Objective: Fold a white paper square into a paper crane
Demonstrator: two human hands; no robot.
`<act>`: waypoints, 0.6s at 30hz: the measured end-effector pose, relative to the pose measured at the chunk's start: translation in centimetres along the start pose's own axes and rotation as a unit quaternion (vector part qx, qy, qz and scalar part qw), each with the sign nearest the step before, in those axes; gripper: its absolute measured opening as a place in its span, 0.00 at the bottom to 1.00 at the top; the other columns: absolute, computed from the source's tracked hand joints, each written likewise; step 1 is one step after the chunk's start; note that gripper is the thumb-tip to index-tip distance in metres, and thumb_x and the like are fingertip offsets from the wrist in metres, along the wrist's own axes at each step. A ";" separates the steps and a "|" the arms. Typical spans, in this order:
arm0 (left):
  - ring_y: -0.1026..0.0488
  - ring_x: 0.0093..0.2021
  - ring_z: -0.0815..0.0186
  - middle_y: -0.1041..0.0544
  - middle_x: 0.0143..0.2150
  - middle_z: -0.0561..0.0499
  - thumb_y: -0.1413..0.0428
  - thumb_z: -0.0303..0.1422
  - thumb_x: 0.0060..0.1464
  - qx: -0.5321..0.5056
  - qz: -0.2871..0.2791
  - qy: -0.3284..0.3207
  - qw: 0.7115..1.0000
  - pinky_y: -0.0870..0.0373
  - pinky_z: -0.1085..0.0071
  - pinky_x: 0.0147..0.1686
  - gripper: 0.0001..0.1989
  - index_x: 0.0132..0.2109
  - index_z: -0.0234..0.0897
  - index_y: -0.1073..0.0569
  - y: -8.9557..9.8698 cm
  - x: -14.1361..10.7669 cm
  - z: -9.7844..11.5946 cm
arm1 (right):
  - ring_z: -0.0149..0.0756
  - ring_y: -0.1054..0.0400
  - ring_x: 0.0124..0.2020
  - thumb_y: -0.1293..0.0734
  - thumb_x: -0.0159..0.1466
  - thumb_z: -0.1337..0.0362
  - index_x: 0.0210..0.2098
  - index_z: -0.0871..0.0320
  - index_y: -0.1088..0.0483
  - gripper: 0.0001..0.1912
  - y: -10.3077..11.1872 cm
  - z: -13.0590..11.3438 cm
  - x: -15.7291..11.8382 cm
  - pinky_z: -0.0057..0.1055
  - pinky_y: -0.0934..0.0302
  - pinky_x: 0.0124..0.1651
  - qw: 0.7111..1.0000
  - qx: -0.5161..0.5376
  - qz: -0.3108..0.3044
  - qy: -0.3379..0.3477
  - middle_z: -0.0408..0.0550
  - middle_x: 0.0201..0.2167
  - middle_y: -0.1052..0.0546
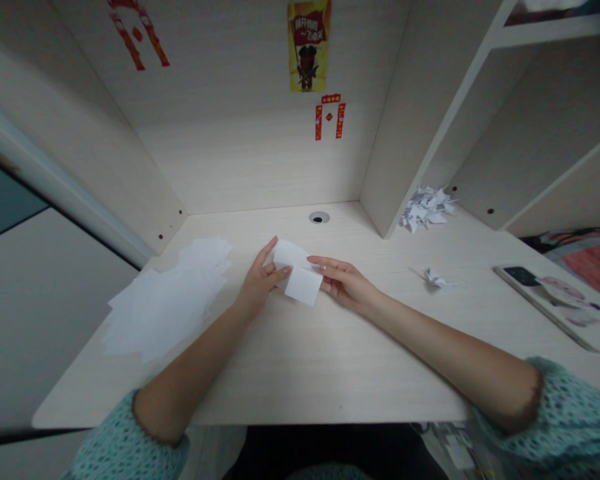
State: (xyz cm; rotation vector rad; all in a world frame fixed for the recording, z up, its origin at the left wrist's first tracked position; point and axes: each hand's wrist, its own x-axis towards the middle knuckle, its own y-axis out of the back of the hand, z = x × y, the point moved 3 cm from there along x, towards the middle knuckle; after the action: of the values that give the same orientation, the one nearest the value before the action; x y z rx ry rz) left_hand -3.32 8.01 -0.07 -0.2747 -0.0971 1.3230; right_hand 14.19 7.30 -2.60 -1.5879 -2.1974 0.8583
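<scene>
A small white sheet of paper (304, 285), partly folded, is held up between my two hands over the desk's middle. My left hand (261, 280) grips its left side, thumb across the front and index finger stretched along the far edge. On the right side, my right hand (345, 283) pinches the paper near the fold with thumb and fingertips. One flap hangs toward me, and another part stands up behind it. Some fingers of each hand are hidden behind the paper.
Loose white sheets (170, 300) lie spread on the left. A folded paper crane (435, 279) sits at right, near a phone (555, 307). A heap of folded white paper pieces (427, 207) is behind the upright divider (430, 113). A cable hole (319, 217) is at the desk's back.
</scene>
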 end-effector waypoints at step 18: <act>0.28 0.29 0.69 0.23 0.36 0.50 0.37 0.37 0.43 0.014 0.035 -0.027 0.999 0.34 0.74 0.30 0.33 0.57 0.39 0.34 0.3 0.1 -0.7 | 0.28 0.29 0.32 0.27 0.43 0.76 0.46 0.55 0.29 0.30 -1.7 0.3 -0.7 0.25 0.34 0.40 0.998 0.005 -0.061 -0.004 0.41 0.32 0.22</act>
State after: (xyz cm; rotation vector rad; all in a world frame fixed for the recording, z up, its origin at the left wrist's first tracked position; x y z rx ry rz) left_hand -3.40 8.04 -0.79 -0.2189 -0.1154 1.4013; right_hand 13.03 6.18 -1.68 -1.4319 -2.2649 0.8414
